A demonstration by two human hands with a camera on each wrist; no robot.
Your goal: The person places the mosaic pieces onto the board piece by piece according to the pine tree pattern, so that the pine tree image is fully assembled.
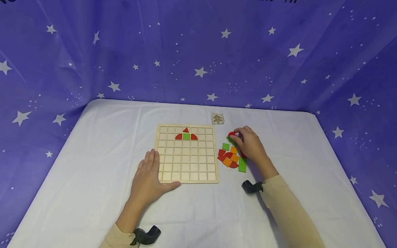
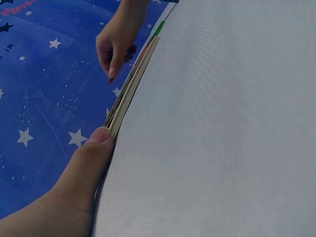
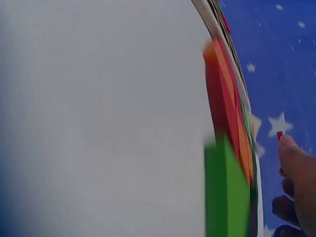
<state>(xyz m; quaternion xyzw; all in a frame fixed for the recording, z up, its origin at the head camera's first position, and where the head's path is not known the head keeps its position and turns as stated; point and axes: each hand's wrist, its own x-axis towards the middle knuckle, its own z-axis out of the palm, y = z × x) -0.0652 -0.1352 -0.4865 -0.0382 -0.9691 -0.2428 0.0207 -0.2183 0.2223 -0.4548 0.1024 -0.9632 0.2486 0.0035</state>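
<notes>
A square wooden grid board (image 1: pixel 186 157) lies on the table. Near its top sit a red triangle (image 1: pixel 186 130), a green square (image 1: pixel 186 136) and a red quarter-round piece (image 1: pixel 178 136) (image 1: pixel 194 137) on either side of the square. My left hand (image 1: pixel 147 180) rests along the board's left edge, its thumb against the front edge. To the right of the board, my right hand (image 1: pixel 251 147) pinches a small red piece (image 1: pixel 231 133), largely covered by the fingers. Under and beside that hand lies a loose pile of red, orange and green pieces (image 1: pixel 227 162).
A small card with a brown tree-like pattern (image 1: pixel 217 119) lies beyond the board's top right corner. White cloth covers the table (image 1: pixel 102 164), and a blue star-printed curtain (image 1: pixel 174 75) hangs behind it.
</notes>
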